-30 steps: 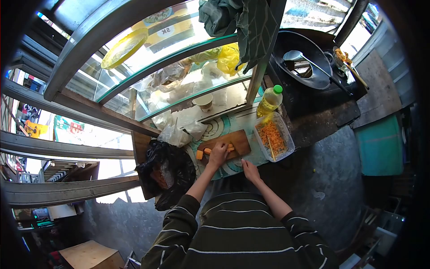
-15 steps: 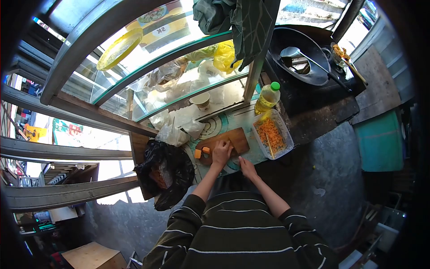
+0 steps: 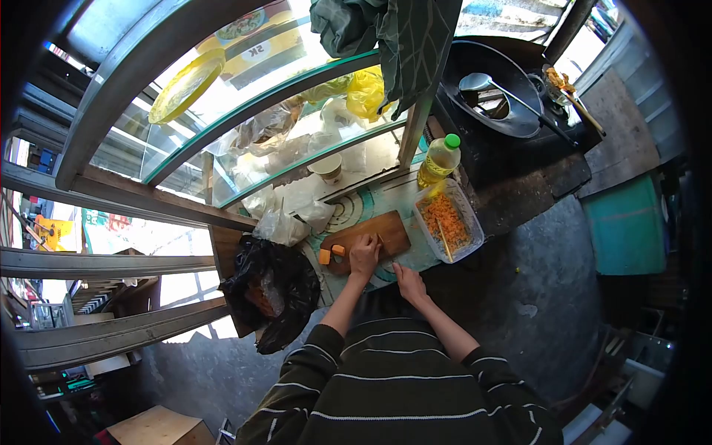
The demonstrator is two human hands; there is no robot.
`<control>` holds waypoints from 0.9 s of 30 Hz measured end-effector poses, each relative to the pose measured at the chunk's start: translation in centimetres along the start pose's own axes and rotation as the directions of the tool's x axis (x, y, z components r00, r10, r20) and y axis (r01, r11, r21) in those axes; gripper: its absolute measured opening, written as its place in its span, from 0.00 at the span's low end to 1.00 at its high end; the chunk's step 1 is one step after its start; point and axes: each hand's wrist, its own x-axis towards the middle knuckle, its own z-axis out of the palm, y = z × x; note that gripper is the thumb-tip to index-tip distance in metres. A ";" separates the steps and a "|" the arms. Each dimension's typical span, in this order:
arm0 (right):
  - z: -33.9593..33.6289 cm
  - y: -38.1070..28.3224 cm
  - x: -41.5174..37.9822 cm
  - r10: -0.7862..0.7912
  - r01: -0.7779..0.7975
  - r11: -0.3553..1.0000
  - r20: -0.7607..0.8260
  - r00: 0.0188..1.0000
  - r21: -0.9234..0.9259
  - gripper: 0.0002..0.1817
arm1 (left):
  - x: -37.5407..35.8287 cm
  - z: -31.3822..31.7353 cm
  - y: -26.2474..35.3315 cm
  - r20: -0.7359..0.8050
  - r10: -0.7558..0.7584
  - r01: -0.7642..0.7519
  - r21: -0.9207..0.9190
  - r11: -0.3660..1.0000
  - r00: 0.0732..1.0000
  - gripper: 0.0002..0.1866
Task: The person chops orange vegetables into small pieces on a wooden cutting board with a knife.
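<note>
A brown wooden cutting board lies on the patterned counter. Over its middle, my left hand is closed on something I cannot make out, its fingertips down at the wood. Two orange chunks rest at the board's left end. My right hand is closed near the board's front edge; what it grips is too small to name. To the right stands a clear plastic tub holding shredded orange food and a light-coloured utensil. Behind the tub is an oil bottle with a green cap.
A black plastic bag sits left of the board, with white plastic bags behind it. A glass case rises beyond the counter. At the back right, a large wok holds a long-handled spatula.
The whole view has shifted slightly. My left hand stays over the board and my right hand by its front edge, with only slight finger movement.
</note>
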 end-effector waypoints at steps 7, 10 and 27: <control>1.1 0.2 3.6 -0.027 0.016 0.992 0.082 0.996 0.128 0.32 | 0.3 0.0 -0.2 -0.067 -0.004 0.000 -0.062 0.998 0.998 0.12; 0.9 -0.1 2.4 -0.039 0.036 0.992 0.028 0.999 0.125 0.32 | 0.3 0.1 -0.4 -0.062 -0.014 0.009 -0.081 0.997 0.998 0.11; 0.9 -0.2 2.5 0.050 -0.050 0.999 0.001 0.999 0.008 0.35 | 0.0 -0.3 0.3 -0.002 0.050 -0.050 -0.050 0.997 0.999 0.12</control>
